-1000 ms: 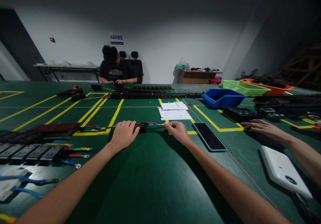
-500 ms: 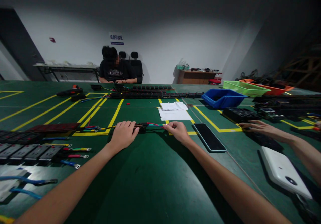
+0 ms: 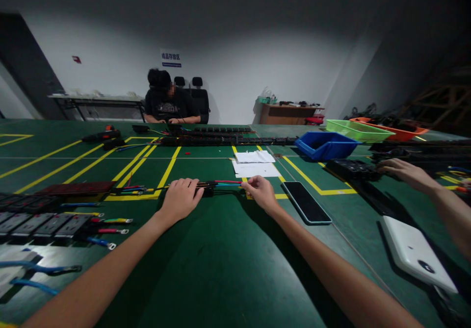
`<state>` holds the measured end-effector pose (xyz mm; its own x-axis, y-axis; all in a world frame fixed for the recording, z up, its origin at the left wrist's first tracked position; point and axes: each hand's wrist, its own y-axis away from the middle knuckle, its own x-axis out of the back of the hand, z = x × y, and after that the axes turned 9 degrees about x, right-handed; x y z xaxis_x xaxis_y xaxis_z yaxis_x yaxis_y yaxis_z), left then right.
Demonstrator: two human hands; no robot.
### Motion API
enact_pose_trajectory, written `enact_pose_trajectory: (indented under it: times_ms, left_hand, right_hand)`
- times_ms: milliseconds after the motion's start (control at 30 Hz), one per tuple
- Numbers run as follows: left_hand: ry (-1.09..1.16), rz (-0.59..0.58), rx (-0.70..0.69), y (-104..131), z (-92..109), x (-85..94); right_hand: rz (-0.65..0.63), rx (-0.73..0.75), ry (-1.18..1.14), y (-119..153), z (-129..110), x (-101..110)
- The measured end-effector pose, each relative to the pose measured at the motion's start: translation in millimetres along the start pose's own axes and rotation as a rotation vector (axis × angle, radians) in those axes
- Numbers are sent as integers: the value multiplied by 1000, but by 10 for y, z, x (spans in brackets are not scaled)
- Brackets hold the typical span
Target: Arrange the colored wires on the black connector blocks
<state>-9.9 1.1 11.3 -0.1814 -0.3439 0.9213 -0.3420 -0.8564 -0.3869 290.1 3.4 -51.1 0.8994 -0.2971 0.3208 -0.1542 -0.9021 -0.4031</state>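
**Wire bundle held flat at both ends of its block**

1. Position. The left hand (image 3: 180, 198) lies palm down on a bundle of wires (image 3: 224, 183) where it runs through a small black block (image 3: 208, 189). The fingers are together and curled over the bundle, pressing it to the table (image 3: 221, 269). The right hand (image 3: 260, 191) sits just beside the block on its other side, fingertips drawn together on the red and blue strands; whether they pinch one strand or several cannot be told.

2. Step in hand. By appearance, the strands are being sorted or seated at the block. The next move would call for a steady left hand and a fine grip from the right.

3. Materials. The wires are thin, flexible and plastic-sheathed in red, blue, green and yellow. The block is hard, dark and boxy. The table is covered in matt green mat marked with yellow lines.

4. Surroundings. A glossy dark phone (image 3: 306, 202) lies near the right hand; white paper sheets (image 3: 255, 168) lie beyond. A co-worker's hand (image 3: 403, 170) rests on dark parts, well apart.
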Motion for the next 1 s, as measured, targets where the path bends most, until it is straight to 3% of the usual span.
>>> enact_pose_trajectory:
  times_ms: [500,767,1000]
  left_hand:
    - [-4,-7,5,-3,2,-6]
    - [6,2,2,-2,-5,-10]
    - [-8,6,2,1,-3,-11]
  right_hand:
    - [-57,145,95,7,-69,17]
    - [-60,75,-51,0,-102,30]
    - [-60,101,59,-2,-117,29]
